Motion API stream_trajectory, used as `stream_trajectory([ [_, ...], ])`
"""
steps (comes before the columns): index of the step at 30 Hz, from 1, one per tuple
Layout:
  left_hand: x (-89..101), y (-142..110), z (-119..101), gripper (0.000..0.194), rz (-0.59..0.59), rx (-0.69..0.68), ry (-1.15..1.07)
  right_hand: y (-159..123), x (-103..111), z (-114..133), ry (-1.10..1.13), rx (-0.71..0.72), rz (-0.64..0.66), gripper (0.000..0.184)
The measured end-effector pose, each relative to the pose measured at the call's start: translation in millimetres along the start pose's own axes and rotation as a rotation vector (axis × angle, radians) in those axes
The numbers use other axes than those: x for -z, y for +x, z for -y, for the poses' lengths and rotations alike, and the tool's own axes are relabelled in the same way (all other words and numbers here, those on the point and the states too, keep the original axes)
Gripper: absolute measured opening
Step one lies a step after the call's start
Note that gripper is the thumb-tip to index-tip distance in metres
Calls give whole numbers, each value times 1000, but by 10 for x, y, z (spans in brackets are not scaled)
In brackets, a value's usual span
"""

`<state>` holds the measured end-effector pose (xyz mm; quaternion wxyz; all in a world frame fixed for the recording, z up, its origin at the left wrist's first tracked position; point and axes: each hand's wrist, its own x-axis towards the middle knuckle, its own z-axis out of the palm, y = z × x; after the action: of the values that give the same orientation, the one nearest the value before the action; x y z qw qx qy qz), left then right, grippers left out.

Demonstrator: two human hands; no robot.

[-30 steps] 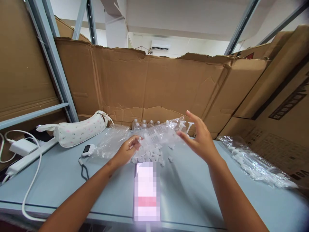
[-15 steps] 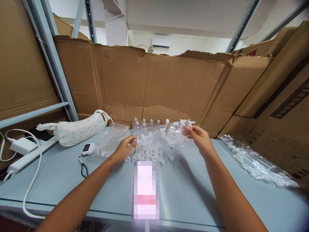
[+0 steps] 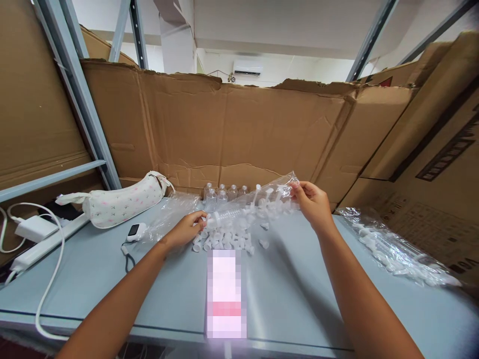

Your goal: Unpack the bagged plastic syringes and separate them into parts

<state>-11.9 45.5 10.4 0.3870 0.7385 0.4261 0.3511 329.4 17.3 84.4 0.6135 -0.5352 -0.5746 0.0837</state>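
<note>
A clear plastic bag (image 3: 271, 192) stretches slantwise above the table between my two hands. My right hand (image 3: 312, 199) pinches its upper right end between thumb and fingertips. At the lower left end, my left hand (image 3: 189, 227) has its fingers closed at the tip of a clear ribbed plastic bottle (image 3: 228, 215). The bottle lies on its side along the bag; whether it is fully inside I cannot tell. White plastic nozzle pieces (image 3: 279, 193) show through or behind the bag. Below it is a heap of small white plastic caps (image 3: 224, 239).
Several clear bottles (image 3: 210, 197) stand at the back by the cardboard wall (image 3: 243, 124). Left are a flat plastic bag (image 3: 170, 219), a small white device (image 3: 136, 231), a patterned pouch (image 3: 123, 202) and a power strip (image 3: 48, 242). A filled bag (image 3: 404, 252) lies right; a blurred phone-like panel (image 3: 226, 294) stands in front.
The bag is raised and drawn tighter at its right end. My left hand and the bottle have shifted slightly left and down; the right hand has moved slightly right and up.
</note>
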Motion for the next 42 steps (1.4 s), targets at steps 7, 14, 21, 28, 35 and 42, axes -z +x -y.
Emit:
stream_trajectory([
  [7,160,13,-40,25,14,-3,52,79,7,112,-139,76,7,39],
  [14,237,-27,-79,22,68,2,163,145,-4,336,-275,204,11,38],
  [21,243,-17,-35,22,74,0,169,216,-59,524,-400,294,33,37],
  [28,246,-21,-31,24,78,-14,180,262,-152,656,-401,353,73,35],
  [35,229,-15,-10,25,87,-6,246,275,-220,734,-436,355,113,31],
  [42,241,-28,-32,27,77,-10,251,272,-198,704,-385,345,47,29],
])
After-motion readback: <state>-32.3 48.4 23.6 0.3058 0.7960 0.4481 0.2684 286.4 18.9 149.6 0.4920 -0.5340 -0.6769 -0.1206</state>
